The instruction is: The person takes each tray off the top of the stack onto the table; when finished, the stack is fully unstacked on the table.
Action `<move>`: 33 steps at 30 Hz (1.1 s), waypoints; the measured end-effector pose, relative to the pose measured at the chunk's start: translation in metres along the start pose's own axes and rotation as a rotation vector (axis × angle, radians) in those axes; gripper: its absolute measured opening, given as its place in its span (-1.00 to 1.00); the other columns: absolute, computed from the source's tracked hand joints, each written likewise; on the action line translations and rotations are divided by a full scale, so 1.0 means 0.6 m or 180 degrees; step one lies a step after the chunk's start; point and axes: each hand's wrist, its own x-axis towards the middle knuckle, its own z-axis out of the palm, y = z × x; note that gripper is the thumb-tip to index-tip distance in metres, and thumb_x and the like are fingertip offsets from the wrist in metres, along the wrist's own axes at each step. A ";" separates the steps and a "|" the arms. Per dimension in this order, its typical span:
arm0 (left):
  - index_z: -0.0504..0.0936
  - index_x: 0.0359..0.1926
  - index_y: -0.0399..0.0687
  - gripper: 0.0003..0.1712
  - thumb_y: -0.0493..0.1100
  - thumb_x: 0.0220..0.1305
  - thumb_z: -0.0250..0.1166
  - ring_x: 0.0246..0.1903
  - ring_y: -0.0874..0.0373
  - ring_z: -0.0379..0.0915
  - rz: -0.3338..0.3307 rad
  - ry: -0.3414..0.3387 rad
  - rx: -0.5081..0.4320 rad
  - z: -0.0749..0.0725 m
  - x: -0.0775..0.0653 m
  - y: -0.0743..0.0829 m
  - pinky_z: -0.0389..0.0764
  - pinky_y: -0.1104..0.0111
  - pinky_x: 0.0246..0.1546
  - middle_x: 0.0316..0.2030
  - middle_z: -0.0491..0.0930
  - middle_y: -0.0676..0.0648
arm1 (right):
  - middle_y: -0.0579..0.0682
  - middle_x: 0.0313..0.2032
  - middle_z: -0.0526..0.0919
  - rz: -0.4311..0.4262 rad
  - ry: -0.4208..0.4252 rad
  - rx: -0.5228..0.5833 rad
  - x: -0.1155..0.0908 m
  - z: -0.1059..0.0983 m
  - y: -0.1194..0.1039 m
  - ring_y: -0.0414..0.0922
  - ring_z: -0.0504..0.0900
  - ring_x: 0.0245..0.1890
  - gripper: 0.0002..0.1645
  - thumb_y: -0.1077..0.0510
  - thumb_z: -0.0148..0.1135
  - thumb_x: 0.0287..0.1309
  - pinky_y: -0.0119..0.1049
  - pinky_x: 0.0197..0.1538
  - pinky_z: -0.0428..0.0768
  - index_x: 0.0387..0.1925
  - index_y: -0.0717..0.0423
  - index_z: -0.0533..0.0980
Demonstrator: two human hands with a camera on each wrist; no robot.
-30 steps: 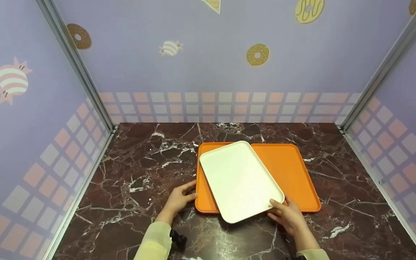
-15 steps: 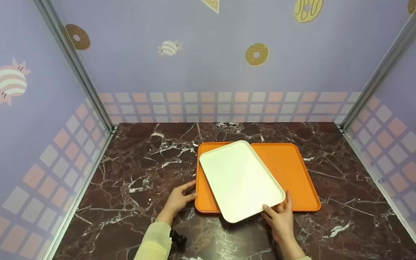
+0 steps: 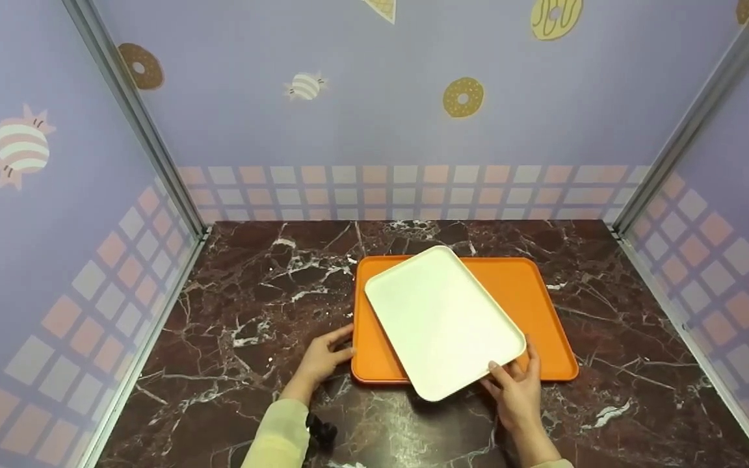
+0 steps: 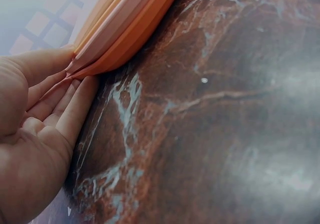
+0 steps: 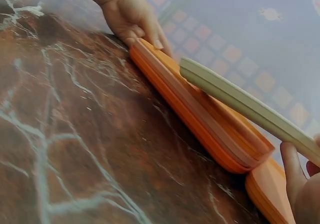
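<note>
My right hand (image 3: 517, 393) holds a cream-white tray (image 3: 443, 325) by its near right corner, with the thumb at the rim and fingers beneath. The white tray sits askew above the orange trays, its near end raised in the right wrist view. Below it lies a left stack of orange trays (image 3: 369, 325), with a pinkish layer (image 5: 200, 116) between orange ones. My left hand (image 3: 322, 357) pinches this stack's left edge; in the left wrist view the thumb lies on the upper rim, fingers lower down. Another orange tray (image 3: 527, 312) lies on the right, partly covered.
The dark red marbled table (image 3: 251, 292) extends around the trays. Lilac walls (image 3: 374, 117) with printed sweets and a chequered band enclose it at the back and both sides. A dark object (image 3: 321, 432) is strapped at my left wrist.
My right hand has shifted its grip along the white tray's near right corner. The white tray has then slid a little to the right. My left hand stays at the stack's edge.
</note>
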 end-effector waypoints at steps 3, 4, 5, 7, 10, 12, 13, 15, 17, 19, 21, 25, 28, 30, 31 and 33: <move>0.37 0.42 -0.46 -0.36 -0.38 0.37 0.30 0.41 -0.34 0.33 0.0024 -0.0005 -0.0001 0.000 0.000 0.001 0.48 -0.05 0.36 0.36 0.42 -0.47 | -0.14 0.06 0.55 0.0008 -0.0029 0.0069 0.006 -0.012 -0.006 -0.19 0.74 -0.19 0.15 0.51 0.10 0.35 -0.22 -0.11 0.76 0.65 -0.30 -0.22; 0.37 0.41 -0.46 -0.36 -0.39 0.36 0.30 0.41 -0.34 0.32 0.0022 -0.0010 -0.0025 0.000 -0.001 0.001 0.47 -0.06 0.37 0.36 0.42 -0.48 | -0.16 0.04 0.56 0.0013 -0.0028 0.0071 0.007 -0.016 -0.008 -0.20 0.74 -0.20 0.15 0.50 0.10 0.35 -0.23 -0.11 0.76 0.65 -0.30 -0.22; 0.38 0.41 -0.46 -0.36 -0.39 0.36 0.31 0.41 -0.34 0.32 0.0012 -0.0011 -0.0031 0.000 0.000 0.001 0.47 -0.06 0.37 0.36 0.42 -0.47 | -0.18 0.02 0.57 0.0018 -0.0033 0.0088 0.009 -0.021 -0.010 -0.20 0.75 -0.21 0.15 0.50 0.10 0.35 -0.23 -0.12 0.76 0.65 -0.31 -0.22; 0.37 0.41 -0.47 -0.36 -0.39 0.36 0.31 0.41 -0.34 0.32 0.0017 -0.0019 -0.0050 0.000 0.000 0.000 0.48 -0.04 0.37 0.36 0.42 -0.48 | -0.20 -0.03 0.59 0.0025 -0.0017 0.0111 0.012 -0.030 -0.015 -0.21 0.75 -0.23 0.14 0.50 0.10 0.35 -0.25 -0.13 0.76 0.64 -0.31 -0.21; 0.37 0.41 -0.48 -0.35 -0.39 0.36 0.31 0.41 -0.35 0.32 0.0027 -0.0028 -0.0105 0.000 0.000 0.000 0.49 -0.01 0.37 0.36 0.41 -0.49 | -0.19 -0.06 0.60 -0.0005 -0.0036 0.0228 0.017 -0.043 -0.024 -0.22 0.74 -0.24 0.14 0.52 0.08 0.35 -0.26 -0.16 0.75 0.63 -0.29 -0.22; 0.36 0.41 -0.49 -0.35 -0.39 0.36 0.30 0.40 -0.35 0.34 0.0043 -0.0030 -0.0109 -0.001 0.000 -0.001 0.50 0.00 0.36 0.36 0.41 -0.49 | -0.17 -0.06 0.60 -0.0029 -0.0027 0.0340 0.023 -0.051 -0.033 -0.23 0.73 -0.23 0.13 0.53 0.08 0.34 -0.27 -0.17 0.76 0.62 -0.31 -0.20; 0.36 0.41 -0.49 -0.35 -0.39 0.36 0.30 0.40 -0.35 0.34 0.0051 -0.0030 -0.0104 -0.001 0.000 -0.001 0.51 0.00 0.35 0.35 0.42 -0.49 | -0.16 -0.05 0.60 -0.0042 -0.0029 0.0405 0.025 -0.055 -0.037 -0.23 0.73 -0.23 0.14 0.53 0.07 0.34 -0.28 -0.17 0.76 0.62 -0.32 -0.20; 0.36 0.42 -0.48 -0.35 -0.38 0.36 0.31 0.40 -0.35 0.34 0.0043 -0.0031 -0.0102 -0.001 0.000 -0.001 0.51 0.00 0.35 0.36 0.41 -0.49 | -0.15 -0.04 0.59 -0.0061 -0.0012 0.0518 0.030 -0.062 -0.047 -0.23 0.73 -0.23 0.15 0.53 0.08 0.34 -0.31 -0.19 0.76 0.62 -0.35 -0.19; 0.36 0.42 -0.48 -0.35 -0.37 0.37 0.31 0.39 -0.35 0.35 0.0054 -0.0035 -0.0063 0.000 0.000 -0.001 0.52 0.00 0.34 0.35 0.42 -0.49 | -0.16 -0.01 0.57 -0.0069 0.0002 0.0634 0.035 -0.071 -0.057 -0.24 0.73 -0.22 0.16 0.53 0.10 0.33 -0.33 -0.21 0.76 0.61 -0.39 -0.17; 0.36 0.42 -0.48 -0.34 -0.37 0.37 0.31 0.40 -0.34 0.34 0.0040 -0.0034 -0.0047 0.000 0.000 0.000 0.52 -0.01 0.34 0.36 0.41 -0.49 | -0.16 0.02 0.54 -0.0094 0.0000 0.0736 0.040 -0.081 -0.066 -0.24 0.73 -0.23 0.16 0.53 0.10 0.33 -0.34 -0.24 0.76 0.61 -0.40 -0.17; 0.36 0.42 -0.46 -0.34 -0.37 0.36 0.32 0.40 -0.34 0.34 0.0013 -0.0027 -0.0040 0.000 0.000 0.000 0.52 0.01 0.34 0.36 0.41 -0.48 | -0.14 0.02 0.52 -0.0114 0.0018 0.0830 0.045 -0.090 -0.076 -0.22 0.74 -0.24 0.16 0.54 0.09 0.33 -0.33 -0.26 0.77 0.60 -0.41 -0.17; 0.38 0.43 -0.42 -0.34 -0.35 0.36 0.32 0.41 -0.32 0.34 -0.0053 -0.0002 0.0000 0.000 0.000 0.001 0.57 0.11 0.32 0.37 0.42 -0.45 | -0.09 0.00 0.51 -0.0130 0.0174 0.0952 0.055 -0.108 -0.095 -0.18 0.75 -0.25 0.19 0.57 0.09 0.31 -0.31 -0.28 0.78 0.60 -0.43 -0.16; 0.37 0.43 -0.41 -0.34 -0.35 0.37 0.31 0.41 -0.32 0.34 -0.0060 0.0004 0.0013 0.000 0.000 0.003 0.61 0.19 0.28 0.37 0.42 -0.45 | -0.07 0.01 0.47 -0.0114 0.0334 0.0979 0.063 -0.123 -0.110 -0.18 0.74 -0.25 0.20 0.56 0.11 0.29 -0.31 -0.26 0.77 0.59 -0.47 -0.13; 0.36 0.44 -0.41 -0.34 -0.37 0.38 0.30 0.40 -0.32 0.35 -0.0080 -0.0003 -0.0012 0.000 0.000 0.004 0.63 0.20 0.25 0.37 0.41 -0.45 | -0.08 0.05 0.42 -0.0105 0.0408 0.0978 0.067 -0.134 -0.120 -0.19 0.72 -0.24 0.20 0.54 0.12 0.30 -0.32 -0.25 0.75 0.59 -0.51 -0.13; 0.35 0.44 -0.41 -0.34 -0.37 0.38 0.30 0.40 -0.33 0.34 -0.0090 -0.0010 -0.0025 0.001 -0.001 0.004 0.63 0.20 0.25 0.38 0.41 -0.46 | -0.08 0.07 0.40 -0.0102 0.0446 0.0975 0.069 -0.141 -0.124 -0.20 0.71 -0.24 0.20 0.53 0.12 0.30 -0.32 -0.25 0.75 0.58 -0.53 -0.13; 0.34 0.45 -0.41 -0.34 -0.38 0.38 0.29 0.40 -0.33 0.35 -0.0102 -0.0014 -0.0032 0.001 -0.001 0.005 0.64 0.17 0.24 0.38 0.40 -0.47 | -0.09 0.09 0.38 -0.0083 0.0518 0.1014 0.073 -0.154 -0.133 -0.19 0.71 -0.24 0.20 0.53 0.13 0.30 -0.31 -0.25 0.74 0.58 -0.57 -0.12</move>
